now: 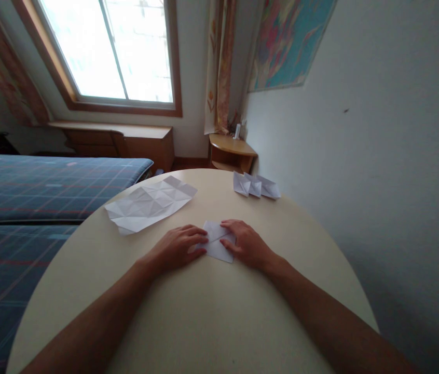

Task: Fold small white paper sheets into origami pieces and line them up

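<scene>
A small white piece of folded paper (219, 250) lies on the round cream table between my hands, with a slanting crease or flap edge across its top. At its left edge, my left hand (180, 245) holds it with bent fingers and the thumb below them. My right hand (248, 244) grips the right side, thumb on the upper face and index finger at the far corner. Further back on the left rests a large creased sheet of white paper (151, 202). Several folded white paper pieces (256, 186) stand in a row at the table's far right.
The round table (204, 322) fills the foreground. A bed with a blue plaid cover (48, 192) is at the left. Against the right wall (391, 171) stands a small corner shelf (233, 144). A wooden desk (145, 132) sits under the window.
</scene>
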`<state>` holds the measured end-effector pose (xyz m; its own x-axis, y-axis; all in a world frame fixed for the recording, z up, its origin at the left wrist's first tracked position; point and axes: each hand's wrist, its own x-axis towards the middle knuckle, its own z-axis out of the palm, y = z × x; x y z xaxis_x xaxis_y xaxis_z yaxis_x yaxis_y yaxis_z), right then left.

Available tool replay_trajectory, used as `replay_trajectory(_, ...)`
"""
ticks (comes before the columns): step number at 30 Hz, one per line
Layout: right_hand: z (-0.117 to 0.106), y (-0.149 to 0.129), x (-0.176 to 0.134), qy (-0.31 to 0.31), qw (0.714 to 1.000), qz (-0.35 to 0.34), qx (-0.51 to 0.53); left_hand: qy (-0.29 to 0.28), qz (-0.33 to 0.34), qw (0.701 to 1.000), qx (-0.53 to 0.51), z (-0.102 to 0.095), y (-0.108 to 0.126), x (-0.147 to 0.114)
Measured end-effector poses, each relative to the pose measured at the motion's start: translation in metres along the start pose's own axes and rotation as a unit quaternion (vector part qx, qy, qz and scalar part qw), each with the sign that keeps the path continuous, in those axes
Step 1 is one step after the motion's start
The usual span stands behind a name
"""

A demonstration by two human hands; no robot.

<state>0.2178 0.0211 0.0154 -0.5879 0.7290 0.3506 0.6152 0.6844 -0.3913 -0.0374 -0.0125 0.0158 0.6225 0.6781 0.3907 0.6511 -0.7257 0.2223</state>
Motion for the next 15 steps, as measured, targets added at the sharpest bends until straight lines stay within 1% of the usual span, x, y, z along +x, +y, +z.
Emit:
replay_trajectory(3,0.003,0.009,0.002,0.048,0.995,0.071,-0.058,0.002,-0.009,1.0,0.011,0.0,0.0,-0.001)
replay_trajectory(6,0.005,0.017,0.002,0.07,0.988,0.111,-0.082,0.003,-0.015,1.0,0.012,0.0,-0.001,-0.001)
replay_trajectory(9,0.007,0.02,0.002,0.08,0.987,0.12,-0.069,0.002,-0.016,1.0,0.01,0.001,-0.002,-0.001)
replay_trajectory(15,0.002,0.014,0.004,0.084,0.984,0.158,-0.012,-0.007,-0.021,1.0,0.013,0.001,-0.002,-0.002)
